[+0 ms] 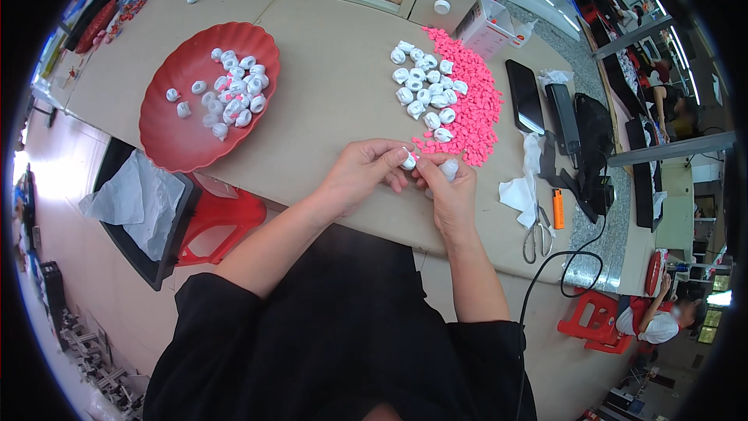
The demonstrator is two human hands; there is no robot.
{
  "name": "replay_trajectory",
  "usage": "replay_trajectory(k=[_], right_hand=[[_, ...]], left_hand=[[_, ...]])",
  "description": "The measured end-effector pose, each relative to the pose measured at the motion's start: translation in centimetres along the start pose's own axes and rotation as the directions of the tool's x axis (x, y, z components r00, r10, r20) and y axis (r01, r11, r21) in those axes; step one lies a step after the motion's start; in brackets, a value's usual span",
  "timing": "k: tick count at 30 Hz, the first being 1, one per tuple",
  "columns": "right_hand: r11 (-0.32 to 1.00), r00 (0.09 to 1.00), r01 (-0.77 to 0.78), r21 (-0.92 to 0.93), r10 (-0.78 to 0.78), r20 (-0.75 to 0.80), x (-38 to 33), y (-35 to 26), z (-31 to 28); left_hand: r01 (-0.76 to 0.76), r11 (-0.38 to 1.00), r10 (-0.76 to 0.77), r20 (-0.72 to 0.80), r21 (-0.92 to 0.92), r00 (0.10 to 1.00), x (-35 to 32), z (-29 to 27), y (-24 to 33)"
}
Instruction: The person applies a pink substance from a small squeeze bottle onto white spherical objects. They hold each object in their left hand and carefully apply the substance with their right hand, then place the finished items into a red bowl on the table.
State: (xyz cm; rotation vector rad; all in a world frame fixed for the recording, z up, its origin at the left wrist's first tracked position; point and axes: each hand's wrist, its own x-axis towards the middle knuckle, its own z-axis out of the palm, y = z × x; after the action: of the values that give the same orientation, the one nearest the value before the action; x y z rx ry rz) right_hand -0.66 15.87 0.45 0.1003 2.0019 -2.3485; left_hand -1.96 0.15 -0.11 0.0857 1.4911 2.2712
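Near the table's front edge, my two hands meet at the fingertips. My left hand (364,171) is closed, pinching a small white rounded plastic piece (408,161) between thumb and finger. A speck of pink shows at that piece, beside the right fingertips. My right hand (453,193) is closed too, with a small translucent white bottle (449,168) tucked in its fingers; most of it is hidden. Just beyond the hands lie several white rounded pieces with dark openings (423,95). To their right spreads a heap of small bright pink pieces (475,101).
At left, a red scalloped tray (167,74) holds more white pieces, some with pink on them. On the right lie a black phone (524,97), scissors (538,238), an orange lighter (558,209), tissue (518,191) and a black cable (538,281). A red stool (222,222) stands below left.
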Motion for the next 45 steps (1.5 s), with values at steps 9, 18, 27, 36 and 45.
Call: replay_trajectory(k=[9, 18, 27, 36, 45], right_hand=[[0.980, 0.988, 0.150, -0.133, -0.153, -0.011, -0.5, 0.0, 0.7], [0.881, 0.927, 0.371, -0.294, -0.368, 0.067, -0.4, 0.6, 0.5], [0.871, 0.913, 0.407, -0.275, -0.397, 0.093, -0.3, 1.0, 0.4], [0.990, 0.991, 0.114, 0.081, -0.108, -0.081, -0.5, 0.1, -0.4], [0.983, 0.996, 0.077, 0.165, -0.066, -0.067, -0.5, 0.1, -0.4]], left_hand=[[-0.018, 1.000, 0.018, 0.037, -0.015, 0.999, -0.1, -0.1, 0.2], [-0.010, 1.000, 0.010, 0.022, -0.007, 1.000, -0.2, -0.1, 0.2], [-0.036, 0.999, 0.036, 0.055, -0.004, 0.998, -0.1, -0.3, 0.0], [-0.205, 0.978, 0.206, 0.058, -0.033, 0.977, -0.5, -0.1, -0.4], [-0.188, 0.982, 0.189, 0.046, -0.016, 0.981, -0.7, 0.2, -0.3]])
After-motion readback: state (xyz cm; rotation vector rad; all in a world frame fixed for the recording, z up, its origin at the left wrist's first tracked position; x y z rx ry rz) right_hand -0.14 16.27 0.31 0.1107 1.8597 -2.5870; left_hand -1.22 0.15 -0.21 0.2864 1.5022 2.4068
